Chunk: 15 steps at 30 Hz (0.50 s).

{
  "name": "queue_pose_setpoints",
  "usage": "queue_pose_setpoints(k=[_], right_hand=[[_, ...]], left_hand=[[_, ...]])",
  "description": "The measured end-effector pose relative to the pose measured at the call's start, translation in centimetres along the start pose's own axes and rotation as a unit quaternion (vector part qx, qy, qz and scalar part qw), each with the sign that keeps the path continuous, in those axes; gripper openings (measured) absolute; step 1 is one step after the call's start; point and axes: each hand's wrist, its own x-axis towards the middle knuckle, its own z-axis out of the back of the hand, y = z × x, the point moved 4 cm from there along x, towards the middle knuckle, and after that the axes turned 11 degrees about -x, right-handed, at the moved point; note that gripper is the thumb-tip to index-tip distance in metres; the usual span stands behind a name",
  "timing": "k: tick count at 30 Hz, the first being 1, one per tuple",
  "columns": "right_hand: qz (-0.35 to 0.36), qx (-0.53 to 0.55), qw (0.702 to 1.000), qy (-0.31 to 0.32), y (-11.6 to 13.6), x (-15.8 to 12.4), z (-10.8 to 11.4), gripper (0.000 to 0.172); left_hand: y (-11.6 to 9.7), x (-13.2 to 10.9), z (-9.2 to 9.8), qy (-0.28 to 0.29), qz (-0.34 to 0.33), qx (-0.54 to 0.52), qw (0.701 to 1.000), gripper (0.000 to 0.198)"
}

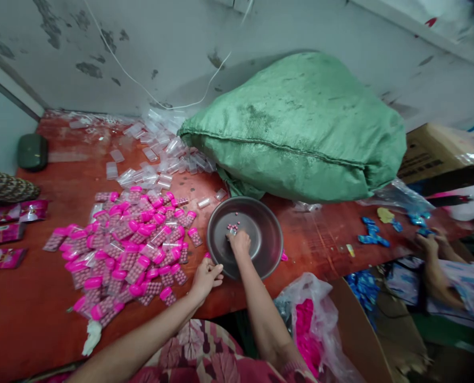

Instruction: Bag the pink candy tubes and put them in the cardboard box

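Magenta packets (4, 234) lie well left of metal bowl (266, 229). Pile of pink-capped bottles (129, 239), nearer bowl's left side. Left hand (206, 275) at bowl's near-left rim, fingers curled, thumb close to them; cannot tell if anything is pinched. Small pink balls (232, 227) inside bowl, left of its centre, just beyond right hand's (241, 243) fingertips; round, no long axis; right hand nearer. Right fingers bunched downward, grip hidden, contents unclear. Green sack (300, 127) beyond bowl.

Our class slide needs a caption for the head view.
Right hand inside a gray bowl, left hand close by, pink-capped bottles heaped alongside.
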Motion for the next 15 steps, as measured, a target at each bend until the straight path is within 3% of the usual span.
queue_pose_setpoints(k=[15], right_hand=[[0.041, 0.009, 0.998, -0.047, 2.4, 6.2, 2.0, 0.04]], left_hand=[[-0.5, 0.7, 0.5, 0.027, 0.061, 0.062, 0.996, 0.036]])
